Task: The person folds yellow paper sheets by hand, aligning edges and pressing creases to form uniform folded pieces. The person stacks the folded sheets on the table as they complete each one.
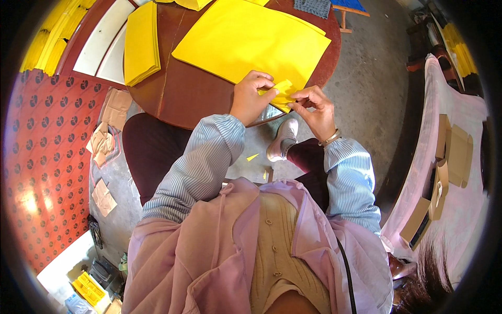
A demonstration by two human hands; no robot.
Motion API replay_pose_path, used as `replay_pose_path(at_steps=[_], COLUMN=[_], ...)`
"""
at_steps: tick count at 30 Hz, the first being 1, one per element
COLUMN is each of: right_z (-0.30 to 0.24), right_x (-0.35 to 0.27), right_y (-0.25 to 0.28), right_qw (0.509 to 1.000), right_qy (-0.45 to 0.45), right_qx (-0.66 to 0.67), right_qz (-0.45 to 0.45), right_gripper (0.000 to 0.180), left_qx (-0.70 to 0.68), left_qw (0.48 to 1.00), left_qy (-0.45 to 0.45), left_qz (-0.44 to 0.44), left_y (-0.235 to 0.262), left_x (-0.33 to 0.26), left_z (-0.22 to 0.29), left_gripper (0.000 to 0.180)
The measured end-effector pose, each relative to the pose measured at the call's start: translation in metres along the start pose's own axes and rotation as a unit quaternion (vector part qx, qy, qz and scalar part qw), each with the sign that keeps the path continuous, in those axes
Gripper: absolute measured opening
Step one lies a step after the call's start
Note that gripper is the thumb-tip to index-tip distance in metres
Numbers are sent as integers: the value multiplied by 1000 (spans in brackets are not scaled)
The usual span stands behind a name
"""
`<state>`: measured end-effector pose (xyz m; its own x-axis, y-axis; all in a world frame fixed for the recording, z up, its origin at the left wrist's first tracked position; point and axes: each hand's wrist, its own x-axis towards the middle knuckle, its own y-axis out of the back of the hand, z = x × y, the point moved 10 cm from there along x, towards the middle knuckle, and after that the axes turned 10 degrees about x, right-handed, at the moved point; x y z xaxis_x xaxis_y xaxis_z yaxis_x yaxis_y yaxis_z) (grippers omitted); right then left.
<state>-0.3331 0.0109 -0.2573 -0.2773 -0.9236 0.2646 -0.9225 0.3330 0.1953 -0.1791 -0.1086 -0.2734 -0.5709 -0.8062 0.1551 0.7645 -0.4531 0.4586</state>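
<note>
A large yellow cloth-like sheet (pixel 256 42) lies flat on a round brown table (pixel 188 97), apparently several layers deep. Its near corner sits at the table's front edge, where a small part is creased and turned up. My left hand (pixel 253 98) pinches this raised part between thumb and fingers. On the other side of the corner, my right hand (pixel 317 111) is closed, thumb and forefinger pinching the sheet's edge. The fingers partly cover the corner, so the exact fold is hard to make out.
A folded yellow stack (pixel 141 44) lies on the table's left side. At the far right of the table is a grey textured cloth (pixel 312 7). Opened cardboard boxes (pixel 459 157) rest on a pink-covered surface at right. Brown paper scraps (pixel 103 197) and a yellow scrap (pixel 252 157) lie on the floor.
</note>
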Motion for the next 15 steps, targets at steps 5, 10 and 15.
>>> replay_pose_path(at_steps=[5, 10, 15], right_z=[-2, 7, 17], right_x=[1, 2, 3], right_y=[2, 2, 2], right_qw=[1000, 1000, 997], right_qy=[4, -24, -51], right_qx=[-16, 0, 54], right_qz=[3, 11, 18], right_gripper=[12, 12, 13], left_qx=[-21, -8, 15], left_qw=[1000, 1000, 997], left_qy=[6, -11, -46], left_qz=[-7, -29, -66], left_y=[-1, 0, 0], left_x=[1, 3, -2], left_z=[-4, -4, 7], left_gripper=[16, 19, 21])
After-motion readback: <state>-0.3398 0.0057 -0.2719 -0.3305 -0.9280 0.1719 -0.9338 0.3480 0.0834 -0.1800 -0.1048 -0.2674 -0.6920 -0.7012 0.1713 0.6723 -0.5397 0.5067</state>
